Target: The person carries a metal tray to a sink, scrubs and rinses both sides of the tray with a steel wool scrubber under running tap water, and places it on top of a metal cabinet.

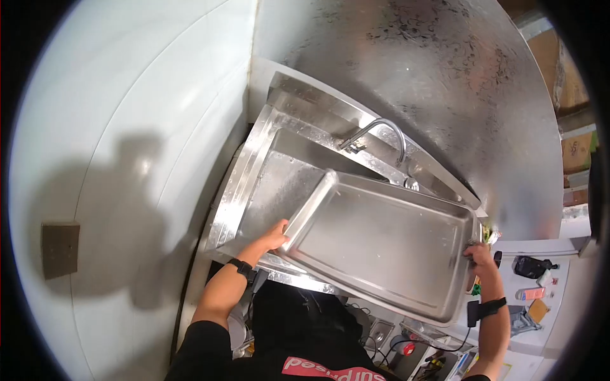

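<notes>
A large rectangular stainless steel tray [381,244] is held tilted above the right part of the sink [257,184], its inside facing me. My left hand [274,236] is closed on the tray's left edge. My right hand [480,254] is closed on its right edge. Something small and dark shows at the right fingertips, too unclear to name. A curved metal faucet [397,136] stands behind the tray, at the back of the sink. The tray hides much of the sink's right side.
A white wall [121,95] rises at the left, and a stained metal panel [406,70] stands behind the sink. On the right, a white surface [556,317] holds a black plastic bag [532,267] and small items. Lower shelves hold assorted kitchen things.
</notes>
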